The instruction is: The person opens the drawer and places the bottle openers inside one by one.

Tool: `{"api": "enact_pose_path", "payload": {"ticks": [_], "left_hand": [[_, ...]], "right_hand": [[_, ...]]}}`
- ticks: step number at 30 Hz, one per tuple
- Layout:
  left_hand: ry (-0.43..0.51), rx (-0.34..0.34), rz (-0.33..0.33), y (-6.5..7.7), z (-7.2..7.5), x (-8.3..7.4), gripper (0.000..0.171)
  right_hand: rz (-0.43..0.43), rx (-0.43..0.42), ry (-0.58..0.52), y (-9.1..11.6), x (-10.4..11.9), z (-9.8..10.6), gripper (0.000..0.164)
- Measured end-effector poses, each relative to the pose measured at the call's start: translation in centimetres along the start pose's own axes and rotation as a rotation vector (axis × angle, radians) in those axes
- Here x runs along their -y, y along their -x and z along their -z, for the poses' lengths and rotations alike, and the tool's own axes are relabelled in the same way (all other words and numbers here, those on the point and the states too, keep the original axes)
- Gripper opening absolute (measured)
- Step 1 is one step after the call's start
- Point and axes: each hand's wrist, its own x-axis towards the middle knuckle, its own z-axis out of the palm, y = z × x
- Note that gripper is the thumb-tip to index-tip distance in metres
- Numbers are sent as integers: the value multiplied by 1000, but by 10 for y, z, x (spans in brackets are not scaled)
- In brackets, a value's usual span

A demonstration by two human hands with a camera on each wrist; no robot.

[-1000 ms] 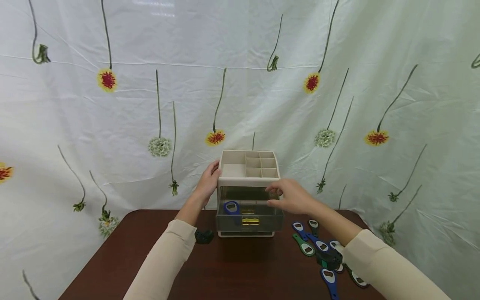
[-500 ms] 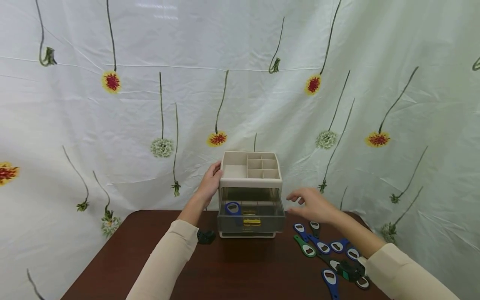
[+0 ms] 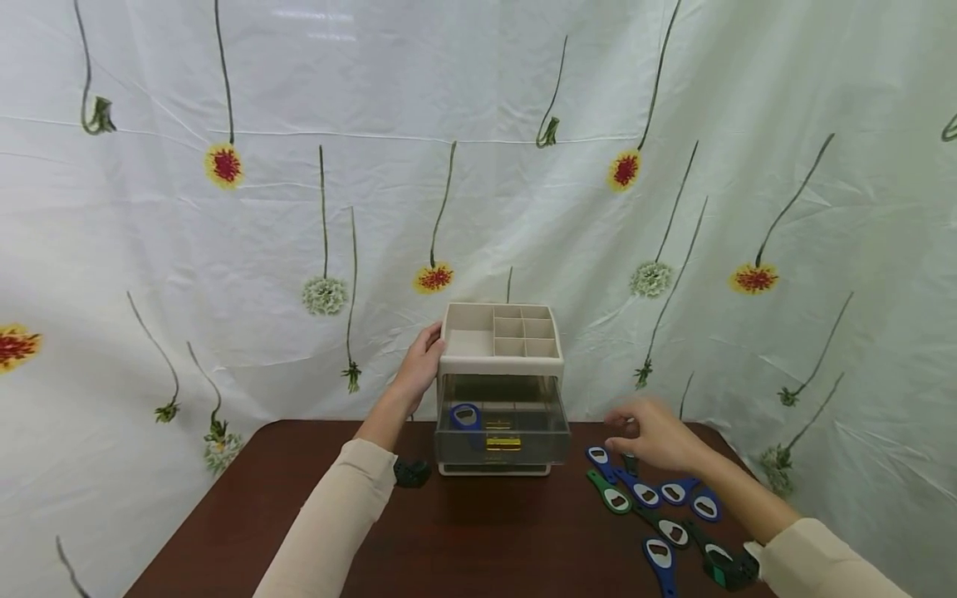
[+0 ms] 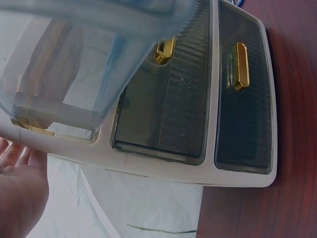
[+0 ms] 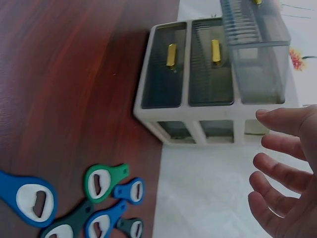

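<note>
A cream drawer organizer (image 3: 501, 364) stands on the table. Its top clear drawer (image 3: 534, 446) is pulled out, and a blue bottle opener (image 3: 466, 417) lies inside. My left hand (image 3: 419, 367) rests along the organizer's left side, fingers extended. My right hand (image 3: 658, 433) is over the far end of a spread of bottle openers, its fingers loosely bent and holding nothing. Among these are a green bottle opener (image 3: 609, 492), a blue bottle opener (image 3: 660, 558) and a dark green bottle opener (image 3: 668, 528). In the right wrist view the fingers (image 5: 282, 173) are spread apart.
The organizer's two lower drawers (image 4: 168, 104) are closed, with gold handles. An open compartment tray (image 3: 467, 342) forms its top. A white floral cloth (image 3: 478, 208) hangs behind the dark brown table (image 3: 449, 540).
My right hand has moved right and down, away from the pulled-out drawer to the loose bottle openers. My left hand stays on the organizer. The view has shifted slightly.
</note>
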Motion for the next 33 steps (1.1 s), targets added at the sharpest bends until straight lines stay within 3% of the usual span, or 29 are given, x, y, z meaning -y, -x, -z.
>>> {"api": "enact_pose_path", "payload": {"ticks": [12, 22, 30, 33], "left_hand": [[-11, -2, -3, 2, 2, 0, 50], [-2, -12, 3, 2, 2, 0, 50], [-4, 2, -6, -1, 1, 0, 50], [-16, 7, -5, -1, 0, -1, 51]], "right_hand": [[-91, 39, -54, 33, -24, -26, 32], [-191, 146, -165, 62, -51, -54, 36], [-136, 215, -216, 84, -106, -88, 40], [-132, 229, -184, 89, -126, -105, 44]]}}
